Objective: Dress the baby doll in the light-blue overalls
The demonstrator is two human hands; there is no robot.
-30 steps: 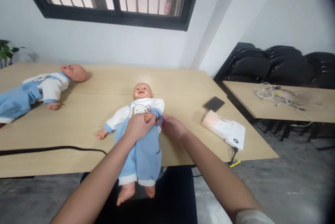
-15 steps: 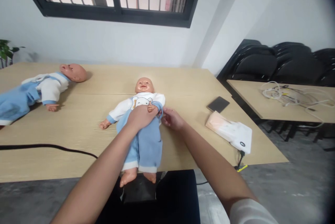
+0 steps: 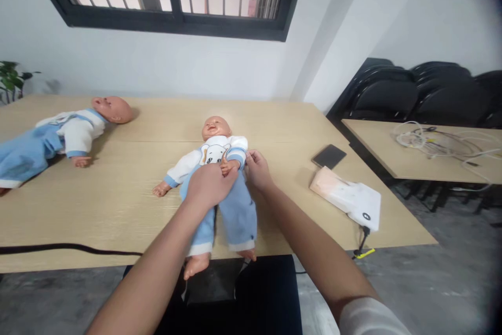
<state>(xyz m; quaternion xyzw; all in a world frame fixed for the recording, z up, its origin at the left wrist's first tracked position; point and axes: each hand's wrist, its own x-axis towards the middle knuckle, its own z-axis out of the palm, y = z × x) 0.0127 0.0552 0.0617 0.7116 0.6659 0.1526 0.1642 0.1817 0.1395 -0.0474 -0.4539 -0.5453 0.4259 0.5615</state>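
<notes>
A baby doll (image 3: 215, 139) in a white top and light blue trousers lies on its back on the wooden table (image 3: 117, 188), feet over the near edge. My left hand (image 3: 207, 186) is closed on the doll's belly, at the waistband and next to the doll's small hand. My right hand (image 3: 255, 169) grips the doll's blue sleeve cuff at its side, fingers pinched on the cloth.
A second doll (image 3: 58, 134) in the same clothes lies at the far left. A black cable (image 3: 70, 247) runs along the near edge. A dark phone (image 3: 328, 156) and a white-and-pink pack (image 3: 347, 196) lie at the right. Black chairs (image 3: 392, 94) and another table (image 3: 423, 154) stand beyond.
The doll has slid further onto the table and its legs have spread. My right hand moved up from the doll's hip to its sleeve cuff; my left hand stayed on its belly.
</notes>
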